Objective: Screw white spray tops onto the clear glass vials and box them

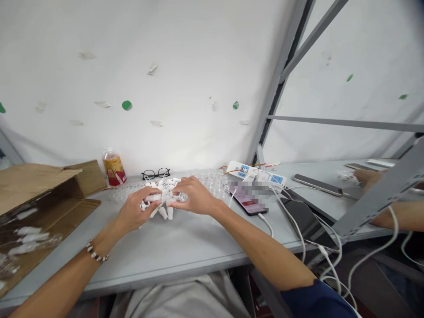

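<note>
My left hand [141, 206] is closed, thumb and fingers pinching a white plastic nozzle-like piece [153, 198]. Close beside it, my right hand [195, 195] grips a small clear plastic container [179, 198], its far end partly hidden by my fingers. The two pieces meet or nearly meet between my hands; I cannot tell whether they are joined. Under and behind my fingers lies a pile of similar white pieces [163, 213]. Many clear plastic containers [212, 180] are spread along the back of the grey table [172, 247].
At the left stands an open cardboard box [82, 176] holding white and clear pieces [33, 236]. A drink bottle [114, 168] and black glasses [155, 173] are near the wall. Right are a power strip [238, 169], a phone [248, 201], cables and another person's arm [397, 216].
</note>
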Tool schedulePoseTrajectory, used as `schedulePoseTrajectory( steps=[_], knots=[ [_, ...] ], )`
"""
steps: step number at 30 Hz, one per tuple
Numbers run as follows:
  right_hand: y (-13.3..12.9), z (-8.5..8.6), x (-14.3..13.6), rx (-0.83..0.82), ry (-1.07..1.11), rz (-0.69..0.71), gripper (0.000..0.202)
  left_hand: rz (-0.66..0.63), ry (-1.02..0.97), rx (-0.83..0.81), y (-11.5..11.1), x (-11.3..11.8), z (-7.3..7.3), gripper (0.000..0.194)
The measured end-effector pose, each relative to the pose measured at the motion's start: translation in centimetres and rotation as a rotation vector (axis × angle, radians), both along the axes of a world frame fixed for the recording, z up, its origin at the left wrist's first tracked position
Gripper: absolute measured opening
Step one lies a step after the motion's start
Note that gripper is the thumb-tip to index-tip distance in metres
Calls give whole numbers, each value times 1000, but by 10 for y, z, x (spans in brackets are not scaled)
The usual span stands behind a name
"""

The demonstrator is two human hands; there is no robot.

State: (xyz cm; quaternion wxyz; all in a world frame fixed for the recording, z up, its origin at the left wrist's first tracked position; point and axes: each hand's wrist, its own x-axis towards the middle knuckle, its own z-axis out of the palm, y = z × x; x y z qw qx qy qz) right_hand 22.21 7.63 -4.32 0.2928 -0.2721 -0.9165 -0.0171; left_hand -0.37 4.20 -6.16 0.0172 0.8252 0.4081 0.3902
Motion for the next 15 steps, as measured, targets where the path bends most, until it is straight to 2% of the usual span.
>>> schedulePoseTrajectory(
  steps=[4, 8, 15],
  knots=[
    [0, -2, -1, -2, 6, 11, 33, 47, 16, -109, 2, -3, -1, 32],
    [-1, -5, -3, -10, 31, 44, 28, 31, 4, -189, 3, -3, -2, 34],
    [-7, -9, -7, -14, 102, 133, 26, -44, 18, -189, -4, 3, 2, 29]
  ],
)
